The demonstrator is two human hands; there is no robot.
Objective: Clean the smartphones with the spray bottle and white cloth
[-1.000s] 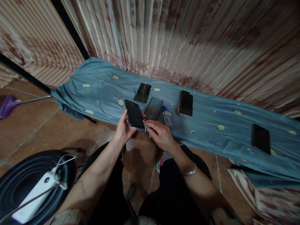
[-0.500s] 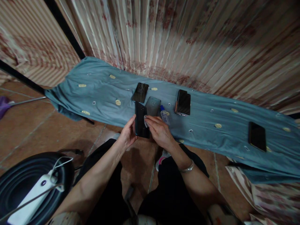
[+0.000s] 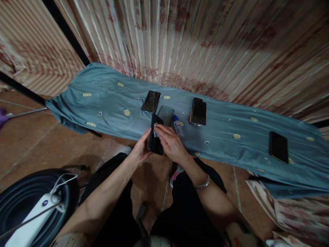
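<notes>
Your left hand has its grip closed around a dark phone, held just in front of the blue cloth on the tabletop. Your right hand pinches a small white wipe against that phone. A small bottle lies on the cloth just beyond your right hand.

Both forearms are bare to the elbow. A thin silver bangle circles the right wrist. Black trousers cover both legs. A patterned sleeve edge shows at the left arm.
</notes>
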